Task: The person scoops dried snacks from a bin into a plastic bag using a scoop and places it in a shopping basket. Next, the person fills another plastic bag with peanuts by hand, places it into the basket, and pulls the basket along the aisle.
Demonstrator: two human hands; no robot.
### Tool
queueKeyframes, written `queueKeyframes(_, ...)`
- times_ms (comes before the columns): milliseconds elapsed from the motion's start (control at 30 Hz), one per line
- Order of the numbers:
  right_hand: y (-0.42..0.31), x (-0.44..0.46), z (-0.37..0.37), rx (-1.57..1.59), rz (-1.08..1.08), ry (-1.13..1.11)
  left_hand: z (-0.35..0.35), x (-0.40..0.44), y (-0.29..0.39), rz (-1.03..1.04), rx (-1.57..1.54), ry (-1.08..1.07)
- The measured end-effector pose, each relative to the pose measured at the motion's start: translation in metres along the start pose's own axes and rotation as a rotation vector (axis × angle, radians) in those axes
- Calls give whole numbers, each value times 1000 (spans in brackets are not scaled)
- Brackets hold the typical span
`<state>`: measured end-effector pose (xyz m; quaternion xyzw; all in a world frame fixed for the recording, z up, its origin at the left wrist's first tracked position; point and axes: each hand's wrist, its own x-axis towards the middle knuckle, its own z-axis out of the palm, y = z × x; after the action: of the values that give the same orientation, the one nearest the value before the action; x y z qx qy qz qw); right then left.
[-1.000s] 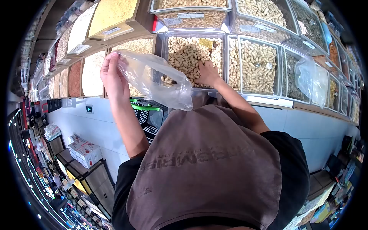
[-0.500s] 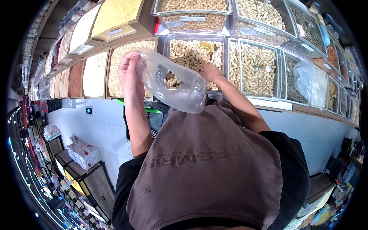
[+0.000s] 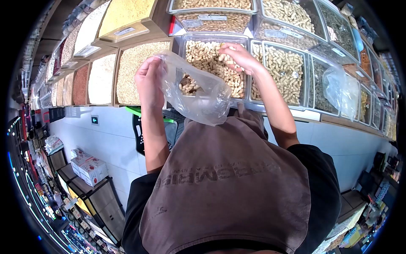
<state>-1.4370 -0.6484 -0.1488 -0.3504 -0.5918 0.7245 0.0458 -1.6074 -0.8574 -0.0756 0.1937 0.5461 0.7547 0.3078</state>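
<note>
My left hand [image 3: 149, 78] is closed, pinching the rim of a clear plastic bag [image 3: 207, 103]. The bag hangs slack with its mouth spread, over the near left part of a clear bin [image 3: 184, 46] of unshelled peanuts [image 3: 202, 59]. Some peanuts and a dark brown patch show through the bag's opening. My right hand [image 3: 242, 58] is raised over the right side of that bin, its fingers curled around a few peanuts. Part of what it holds is hidden by the fingers.
On the left stand wooden bins of grain [image 3: 137, 72] and yellow meal [image 3: 127, 17]. More peanut bins [image 3: 283, 74] sit to the right and behind. A loose plastic bag [image 3: 342, 91] hangs at the right. Boxes [image 3: 89, 169] are behind at lower left.
My right hand has lifted out of the peanuts and moved up and right, with peanuts in its fingers. The yellow piece in the bin is mostly out of sight. My left hand shifted slightly right.
</note>
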Motion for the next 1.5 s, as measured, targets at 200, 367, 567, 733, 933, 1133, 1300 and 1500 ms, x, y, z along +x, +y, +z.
queueKeyframes(200,-80,-56,31,214,-265,-176,10,0,-4,-25,14,18)
queueKeyframes(367,-75,-59,80,-39,-431,-330,7,7,-12,3,-70,-8)
queueKeyframes(567,-38,-42,109,-553,-373,-162,2,5,-2,5,-57,41)
queueKeyframes(733,-13,-28,108,-703,-596,-97,-6,-1,5,13,-48,98)
queueKeyframes(933,-32,-29,45,89,-473,-431,-21,-5,8,47,-91,163)
queueKeyframes(1133,39,11,18,-870,28,225,-31,0,9,29,-118,250)
queueKeyframes(1300,131,26,43,-1335,-136,324,-35,2,7,8,-72,256)
queueKeyframes(1500,136,37,41,-1181,-131,332,-38,-4,10,-7,-52,320)
